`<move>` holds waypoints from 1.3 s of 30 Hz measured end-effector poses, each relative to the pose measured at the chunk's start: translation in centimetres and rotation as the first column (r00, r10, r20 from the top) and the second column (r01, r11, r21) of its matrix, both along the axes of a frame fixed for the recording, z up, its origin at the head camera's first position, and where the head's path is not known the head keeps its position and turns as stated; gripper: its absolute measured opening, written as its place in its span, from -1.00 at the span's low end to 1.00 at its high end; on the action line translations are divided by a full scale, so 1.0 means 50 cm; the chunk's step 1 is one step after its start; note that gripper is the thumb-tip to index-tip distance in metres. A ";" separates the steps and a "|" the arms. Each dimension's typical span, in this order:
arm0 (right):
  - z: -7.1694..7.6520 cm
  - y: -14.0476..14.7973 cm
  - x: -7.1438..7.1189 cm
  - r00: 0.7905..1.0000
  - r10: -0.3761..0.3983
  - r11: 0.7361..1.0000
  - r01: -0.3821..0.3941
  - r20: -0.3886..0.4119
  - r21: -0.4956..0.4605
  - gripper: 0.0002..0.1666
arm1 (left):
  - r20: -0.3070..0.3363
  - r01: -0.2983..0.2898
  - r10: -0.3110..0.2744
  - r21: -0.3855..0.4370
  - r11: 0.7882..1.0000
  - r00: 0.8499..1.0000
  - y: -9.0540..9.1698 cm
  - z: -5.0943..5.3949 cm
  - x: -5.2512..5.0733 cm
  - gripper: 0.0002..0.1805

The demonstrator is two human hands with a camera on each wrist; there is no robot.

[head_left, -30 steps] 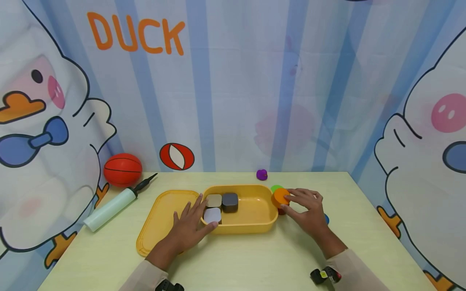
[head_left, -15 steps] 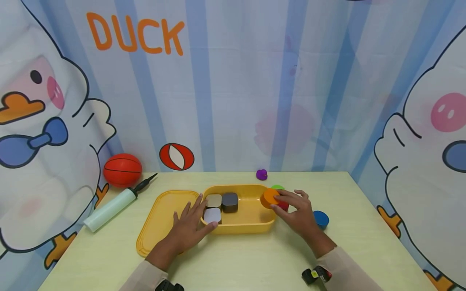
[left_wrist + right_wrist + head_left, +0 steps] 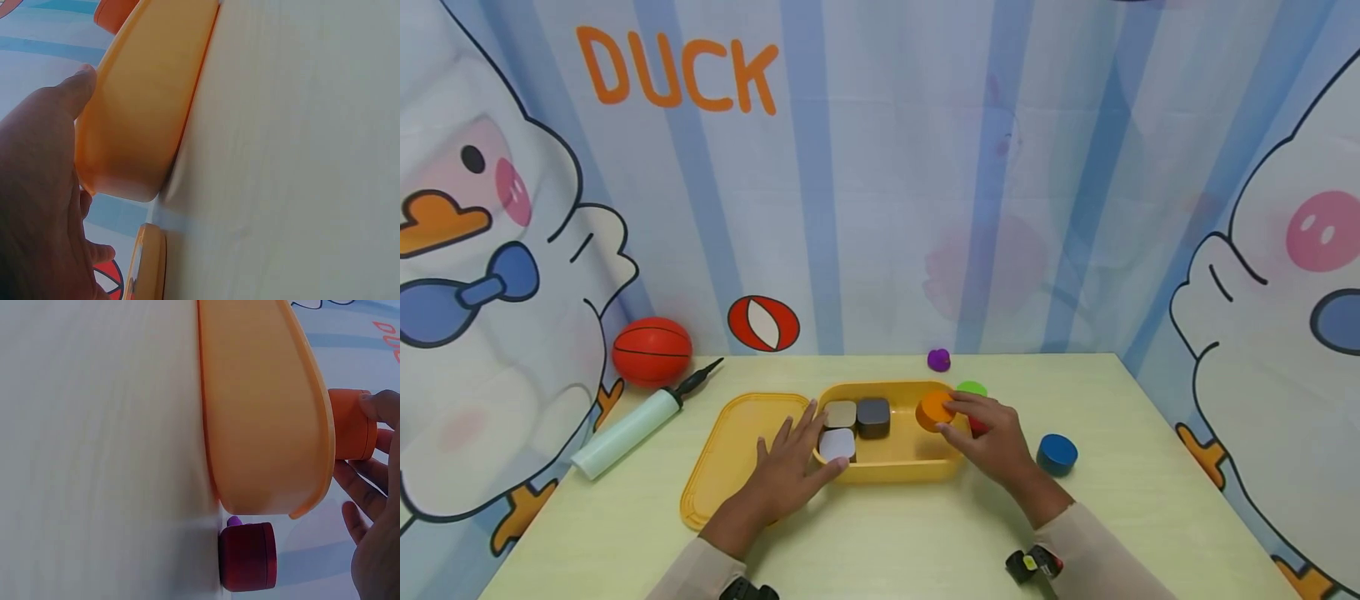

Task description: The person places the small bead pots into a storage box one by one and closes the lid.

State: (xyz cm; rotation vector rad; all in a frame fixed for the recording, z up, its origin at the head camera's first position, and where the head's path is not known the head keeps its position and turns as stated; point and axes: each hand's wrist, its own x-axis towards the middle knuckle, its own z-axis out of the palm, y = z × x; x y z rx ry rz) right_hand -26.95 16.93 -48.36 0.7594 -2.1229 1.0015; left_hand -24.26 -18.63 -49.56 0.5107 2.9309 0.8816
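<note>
Nearest you, beige sleeves [image 3: 1108, 558] with black wrist devices [image 3: 1033, 564] over the pale bench [image 3: 880, 542]. Your left hand [image 3: 790, 475] rests at the left end of the yellow box [image 3: 902, 473], fingers spread apart, thumb on its near rim. Your right hand [image 3: 996, 442] has the orange cylinder [image 3: 932, 412] pinched between thumb and fingers, over the right half of the box; the right wrist view puts it above rim level. Yellow lid [image 3: 733, 450] lies left of the box, partly under your left hand and forearm. Blue cylinder [image 3: 1057, 455] stands right of your right wrist. In the box, left end: whitish block [image 3: 837, 444] near, beige block [image 3: 841, 413] behind it, dark grey block [image 3: 873, 417] beside the beige one. Red cylinder [image 3: 247, 557] just off the box's right end, mostly hidden by your right hand in the head view; green piece [image 3: 972, 387] behind it. Pale green pump [image 3: 632, 429] far left, black nozzle pointing away. Back edge: purple toy [image 3: 938, 360], red-orange ball [image 3: 652, 352] at left. Last, striped blue backdrop [image 3: 895, 167], duck prints, "DUCK" lettering.
</note>
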 end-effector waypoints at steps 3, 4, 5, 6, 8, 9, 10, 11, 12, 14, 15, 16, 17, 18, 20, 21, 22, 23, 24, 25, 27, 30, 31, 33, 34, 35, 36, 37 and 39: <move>0.008 -0.011 0.002 0.999 0.025 1.000 -0.025 0.033 0.007 -0.58 | 0.002 0.000 0.000 0.002 1.000 1.000 0.000 -0.001 0.000 -0.01; 0.011 -0.015 0.002 0.998 0.036 0.999 -0.036 0.044 0.008 -0.57 | 0.005 -0.001 0.001 0.006 1.000 1.000 0.000 -0.001 0.001 -0.01; 0.013 -0.018 0.002 0.997 0.048 0.999 -0.049 0.055 0.008 -0.56 | 0.006 -0.001 0.001 0.009 1.000 1.000 0.000 -0.001 0.001 -0.01; 0.017 -0.021 0.003 0.996 0.060 0.998 -0.060 0.064 0.010 -0.56 | 0.007 -0.001 0.001 0.011 1.000 1.000 0.000 -0.001 0.001 -0.01; 0.021 -0.027 0.003 0.992 0.084 0.996 -0.086 0.091 0.010 -0.56 | 0.007 -0.002 0.002 0.013 1.000 1.000 0.000 -0.001 0.002 -0.01; 0.024 -0.030 0.002 0.990 0.098 0.995 -0.099 0.106 0.010 -0.56 | 0.007 -0.003 0.002 0.014 1.000 1.000 0.000 -0.001 0.002 -0.01; 0.026 -0.032 0.001 0.987 0.107 0.994 -0.109 0.122 0.013 -0.56 | 0.007 -0.003 0.003 0.013 1.000 1.000 0.000 -0.001 0.002 -0.01; 0.028 -0.034 0.000 0.983 0.117 0.993 -0.120 0.141 0.016 -0.57 | 0.006 -0.003 0.003 0.012 1.000 1.000 0.000 -0.001 0.002 -0.01; 0.030 -0.036 0.000 0.980 0.119 0.992 -0.125 0.158 0.026 -0.57 | 0.006 -0.004 0.004 0.011 1.000 1.000 0.000 -0.001 0.002 -0.01; 0.034 -0.039 -0.003 0.974 0.127 0.990 -0.137 0.190 0.044 -0.57 | 0.006 -0.005 0.005 0.009 1.000 1.000 0.000 -0.001 0.001 -0.01; 0.035 -0.040 -0.005 0.970 0.133 0.988 -0.147 0.204 0.054 -0.57 | 0.005 -0.005 0.005 0.009 1.000 1.000 0.000 -0.001 0.000 -0.01; 0.037 -0.041 -0.008 0.967 0.140 0.985 -0.157 0.215 0.064 -0.57 | 0.005 -0.006 0.006 0.007 1.000 1.000 -0.001 -0.001 0.000 -0.01; 0.039 -0.042 -0.009 0.962 0.149 0.983 -0.169 0.228 0.073 -0.57 | 0.005 -0.006 0.006 0.005 1.000 1.000 -0.001 -0.001 -0.001 -0.01; 0.041 -0.043 -0.012 0.959 0.154 0.980 -0.179 0.238 0.084 -0.58 | 0.005 -0.007 0.007 0.005 1.000 1.000 -0.001 -0.001 -0.001 -0.02; 0.045 -0.046 -0.015 0.950 0.169 0.974 -0.201 0.264 0.101 -0.58 | 0.007 -0.006 0.006 0.003 1.000 1.000 -0.001 -0.001 -0.001 -0.02; 0.048 -0.047 -0.016 0.944 0.173 0.971 -0.212 0.279 0.114 -0.59 | 0.008 -0.005 0.005 0.002 1.000 1.000 -0.002 -0.001 -0.001 -0.02; 0.051 -0.049 -0.017 0.939 0.178 0.967 -0.223 0.294 0.126 -0.58 | 0.011 -0.005 0.005 0.001 1.000 1.000 -0.002 0.000 -0.001 -0.02; 0.055 -0.052 -0.018 0.934 0.180 0.962 -0.232 0.308 0.143 -0.58 | 0.012 -0.004 0.004 0.002 1.000 1.000 -0.002 0.000 0.000 -0.02; 0.059 -0.054 -0.020 0.931 0.182 0.957 -0.242 0.318 0.161 -0.59 | 0.013 -0.004 0.004 0.004 1.000 1.000 -0.002 0.001 0.000 -0.02; 0.063 -0.057 -0.022 0.928 0.183 0.950 -0.251 0.323 0.183 -0.59 | 0.013 -0.003 0.003 0.004 1.000 1.000 -0.002 0.001 0.000 -0.02; 0.069 -0.063 -0.028 0.924 0.186 0.936 -0.270 0.334 0.226 -0.62 | 0.011 -0.005 0.005 0.005 1.000 1.000 -0.002 0.003 0.001 -0.01; 0.076 -0.072 -0.037 0.918 0.195 0.916 -0.296 0.345 0.270 -0.66 | 0.007 -0.006 0.006 0.010 1.000 1.000 -0.002 0.003 0.001 -0.01; 0.077 -0.075 -0.040 0.915 0.200 0.912 -0.305 0.350 0.276 -0.67 | 0.005 -0.005 0.005 0.013 1.000 1.000 -0.001 0.003 0.001 -0.01; 0.078 -0.081 -0.044 0.905 0.212 0.905 -0.324 0.368 0.276 -0.69 | 0.004 -0.006 0.006 0.017 1.000 1.000 -0.001 0.002 0.001 -0.01; 0.078 -0.083 -0.046 0.900 0.218 0.903 -0.332 0.377 0.272 -0.70 | 0.004 -0.006 0.006 0.018 1.000 1.000 -0.001 0.001 0.001 -0.01; 0.078 -0.086 -0.047 0.895 0.224 0.901 -0.341 0.385 0.270 -0.71 | 0.001 -0.005 0.005 0.021 1.000 1.000 0.000 0.000 0.001 -0.01; 0.076 -0.088 -0.049 0.892 0.226 0.898 -0.347 0.392 0.270 -0.72 | -0.001 -0.005 0.005 0.023 1.000 1.000 -0.001 -0.001 0.001 -0.01; 0.075 -0.090 -0.050 0.888 0.226 0.897 -0.350 0.401 0.270 -0.73 | 0.000 -0.005 0.005 0.022 1.000 1.000 0.000 -0.002 0.001 -0.01; 0.072 -0.094 -0.051 0.884 0.220 0.893 -0.352 0.413 0.279 -0.75 | 0.001 -0.008 0.008 0.020 1.000 1.000 0.000 -0.003 0.001 -0.01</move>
